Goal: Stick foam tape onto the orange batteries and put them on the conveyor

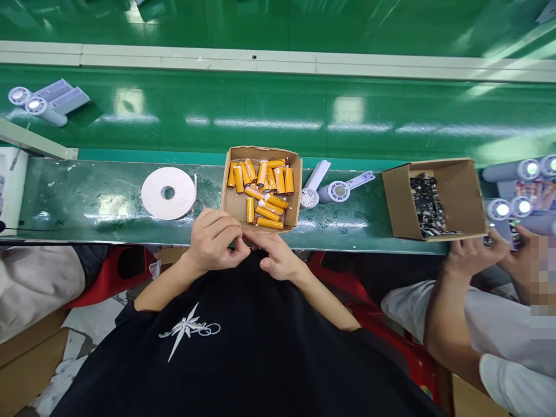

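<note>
My left hand (218, 240) is closed in a pinch at the front edge of the bench; whatever its fingertips hold is too small or hidden to make out. Beside it, my right hand (278, 255) has its fingers stretched toward the left fingertips and its thumb apart. Just beyond both hands stands an open cardboard box (234, 217) with several orange cylindrical batteries (267, 211) lying in it. To the left lies a white roll of tape (154, 194), its loose end near my left hand.
Two lilac handheld fans (334, 191) lie right of the battery box. Farther right, a cardboard box (397, 200) holds small black parts (428, 202). A co-worker's hands (475, 255) are near more fan bodies (506, 171). A green surface (282, 104) with lilac parts (47, 104) lies beyond.
</note>
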`<state>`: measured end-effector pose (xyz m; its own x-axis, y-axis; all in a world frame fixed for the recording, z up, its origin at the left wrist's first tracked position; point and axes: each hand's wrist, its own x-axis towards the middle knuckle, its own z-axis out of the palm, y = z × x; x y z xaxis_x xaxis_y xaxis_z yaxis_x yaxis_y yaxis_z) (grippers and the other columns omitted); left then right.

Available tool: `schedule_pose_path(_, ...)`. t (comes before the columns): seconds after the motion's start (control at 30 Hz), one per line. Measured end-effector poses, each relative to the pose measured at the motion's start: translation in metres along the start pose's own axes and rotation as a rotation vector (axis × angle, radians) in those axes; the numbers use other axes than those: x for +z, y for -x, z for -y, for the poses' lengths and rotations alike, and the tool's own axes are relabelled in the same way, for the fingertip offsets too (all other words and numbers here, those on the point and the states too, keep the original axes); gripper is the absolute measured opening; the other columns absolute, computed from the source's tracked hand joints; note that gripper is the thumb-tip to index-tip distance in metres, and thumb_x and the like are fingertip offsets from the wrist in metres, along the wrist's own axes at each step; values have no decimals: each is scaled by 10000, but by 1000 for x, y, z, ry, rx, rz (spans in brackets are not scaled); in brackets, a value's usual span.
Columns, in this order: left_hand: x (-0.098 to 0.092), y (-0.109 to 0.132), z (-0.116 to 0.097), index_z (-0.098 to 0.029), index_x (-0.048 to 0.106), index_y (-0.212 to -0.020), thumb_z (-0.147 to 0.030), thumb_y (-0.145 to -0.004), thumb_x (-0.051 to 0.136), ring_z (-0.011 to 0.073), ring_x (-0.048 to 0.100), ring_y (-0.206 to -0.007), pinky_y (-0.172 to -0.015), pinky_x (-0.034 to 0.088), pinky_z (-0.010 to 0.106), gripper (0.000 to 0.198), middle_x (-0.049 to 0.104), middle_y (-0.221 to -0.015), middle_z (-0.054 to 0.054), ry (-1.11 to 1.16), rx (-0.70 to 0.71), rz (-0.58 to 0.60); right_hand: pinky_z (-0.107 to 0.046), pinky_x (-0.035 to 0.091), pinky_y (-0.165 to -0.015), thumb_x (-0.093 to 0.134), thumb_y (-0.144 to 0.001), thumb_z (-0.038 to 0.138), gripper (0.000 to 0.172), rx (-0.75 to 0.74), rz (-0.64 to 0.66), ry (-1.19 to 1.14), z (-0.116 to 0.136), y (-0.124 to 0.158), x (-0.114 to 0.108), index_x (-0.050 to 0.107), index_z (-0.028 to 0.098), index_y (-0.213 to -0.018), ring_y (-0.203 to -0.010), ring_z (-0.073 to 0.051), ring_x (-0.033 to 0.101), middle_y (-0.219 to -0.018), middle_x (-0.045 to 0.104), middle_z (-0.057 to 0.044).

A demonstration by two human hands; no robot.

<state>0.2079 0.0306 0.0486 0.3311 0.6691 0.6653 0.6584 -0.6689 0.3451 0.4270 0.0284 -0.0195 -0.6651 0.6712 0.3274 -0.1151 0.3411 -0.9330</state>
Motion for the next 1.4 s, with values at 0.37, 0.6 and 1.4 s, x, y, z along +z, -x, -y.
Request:
schedule_pose_path(0.37,-5,-1,12,-219,640,-995,-115,-1006,626,169,747,-862,-824,577,326,106,804,-951,34,393,-140,57,-383,544,-792,157,-1014,944,1045,49,-86,-510,9,4,6,573,239,-1664,-1084,-302,812,-1493,752,-193)
schedule_pose_path(0.6,-16,1,17,-227,726,-1082,-128,-953,761,173,799,-852,-827,587,331,167,858,-981,22,252,-2,146,-386,537,-809,132,-970,979,1158,128,-30,-626,7,6,2,647,154,-1597,-852,-247,783,-1171,868,-181)
schedule_pose_path(1.4,-10,9,3,-237,524,-669,-83,-795,605,170,494,-612,-628,404,371,214,561,-609,-21,70,157,267,-495,613,-1016,411,-1093,816,827,451,181,-661,11,7,-12,752,109,-1352,-1084,-273,803,-1187,848,-152)
